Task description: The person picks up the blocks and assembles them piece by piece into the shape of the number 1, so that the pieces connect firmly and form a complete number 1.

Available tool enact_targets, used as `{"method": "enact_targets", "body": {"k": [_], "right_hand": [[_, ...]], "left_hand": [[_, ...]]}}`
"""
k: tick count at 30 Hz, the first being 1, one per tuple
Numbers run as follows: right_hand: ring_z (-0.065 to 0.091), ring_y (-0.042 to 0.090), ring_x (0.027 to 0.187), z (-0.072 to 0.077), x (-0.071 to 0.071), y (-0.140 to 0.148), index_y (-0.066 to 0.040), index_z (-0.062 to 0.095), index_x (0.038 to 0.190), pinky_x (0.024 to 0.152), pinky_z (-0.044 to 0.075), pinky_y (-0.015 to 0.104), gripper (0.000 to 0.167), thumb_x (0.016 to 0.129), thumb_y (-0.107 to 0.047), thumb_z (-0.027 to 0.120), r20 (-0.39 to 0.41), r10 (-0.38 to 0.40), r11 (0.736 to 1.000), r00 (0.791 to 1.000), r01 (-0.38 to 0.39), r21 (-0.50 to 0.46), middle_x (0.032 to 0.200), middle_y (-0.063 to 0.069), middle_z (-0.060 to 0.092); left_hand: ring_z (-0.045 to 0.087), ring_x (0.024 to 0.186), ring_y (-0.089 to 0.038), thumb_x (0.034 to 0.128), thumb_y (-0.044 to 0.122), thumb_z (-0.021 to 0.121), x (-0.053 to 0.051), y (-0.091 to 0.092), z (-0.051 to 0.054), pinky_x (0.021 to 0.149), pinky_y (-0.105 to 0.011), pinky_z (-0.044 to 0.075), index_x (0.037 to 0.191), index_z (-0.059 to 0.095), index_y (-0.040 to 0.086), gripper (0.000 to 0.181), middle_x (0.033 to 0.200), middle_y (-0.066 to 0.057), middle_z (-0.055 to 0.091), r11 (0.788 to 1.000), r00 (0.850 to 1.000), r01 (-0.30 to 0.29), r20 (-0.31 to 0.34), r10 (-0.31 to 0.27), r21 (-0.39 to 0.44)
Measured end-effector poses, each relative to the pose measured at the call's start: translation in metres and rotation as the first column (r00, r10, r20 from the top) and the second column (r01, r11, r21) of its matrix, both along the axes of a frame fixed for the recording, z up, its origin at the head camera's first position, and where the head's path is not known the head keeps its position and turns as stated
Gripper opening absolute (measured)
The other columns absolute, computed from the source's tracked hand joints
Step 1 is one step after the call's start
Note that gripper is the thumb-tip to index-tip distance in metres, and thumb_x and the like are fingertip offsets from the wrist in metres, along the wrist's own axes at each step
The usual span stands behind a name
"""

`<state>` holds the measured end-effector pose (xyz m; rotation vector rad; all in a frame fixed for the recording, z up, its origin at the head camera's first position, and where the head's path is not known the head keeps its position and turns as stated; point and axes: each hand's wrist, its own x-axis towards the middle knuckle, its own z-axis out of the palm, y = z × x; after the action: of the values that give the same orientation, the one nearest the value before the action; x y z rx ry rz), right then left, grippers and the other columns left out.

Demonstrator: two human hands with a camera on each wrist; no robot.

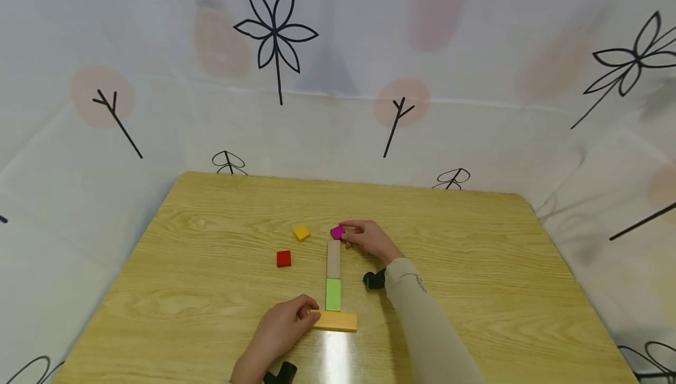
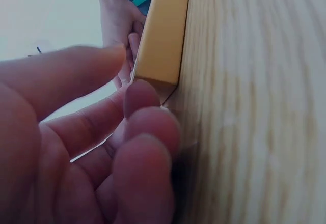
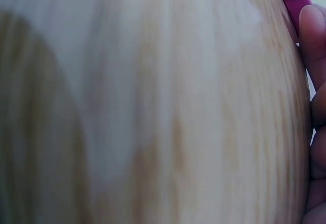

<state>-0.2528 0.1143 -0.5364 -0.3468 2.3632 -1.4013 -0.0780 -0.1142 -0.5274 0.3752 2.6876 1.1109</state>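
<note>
A long orange block (image 1: pixel 338 321) lies crosswise on the table, and my left hand (image 1: pixel 282 325) holds its left end between thumb and curled fingers. In the left wrist view the fingertips are at the end of this orange block (image 2: pixel 162 35). Above it, a green block (image 1: pixel 333 295) and a pale wooden block (image 1: pixel 334 259) stand end to end in a line. At the far end of that line my right hand (image 1: pixel 372 240) pinches a small purple block (image 1: pixel 337 232). Only a sliver of the purple block (image 3: pixel 297 10) shows in the right wrist view.
A yellow block (image 1: pixel 301 232) and a red block (image 1: pixel 283 258) lie left of the line on the wooden table (image 1: pixel 475 243). Behind the table hangs a white patterned cloth (image 1: pixel 338 131). Black wrist devices (image 1: pixel 375 280) sit under the wrists.
</note>
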Motion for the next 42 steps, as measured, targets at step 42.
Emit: {"method": "enact_targets", "body": {"k": [42], "right_hand": [[0.034, 0.012, 0.047, -0.0021, -0.0010, -0.0012, -0.022, 0.056, 0.115, 0.046, 0.030, 0.023, 0.033, 0.084, -0.029, 0.062, 0.021, -0.024, 1.000, 1.000, 0.024, -0.010, 0.071, 0.005, 0.064]], "left_hand": [[0.040, 0.053, -0.002, 0.0859, 0.043, 0.054, 0.0009, 0.0035, 0.0026, 0.050, -0.022, 0.032, 0.094, 0.061, 0.023, 0.023, 0.066, 0.014, 0.047, 0.999, 0.999, -0.033, -0.013, 0.033, -0.019]]}}
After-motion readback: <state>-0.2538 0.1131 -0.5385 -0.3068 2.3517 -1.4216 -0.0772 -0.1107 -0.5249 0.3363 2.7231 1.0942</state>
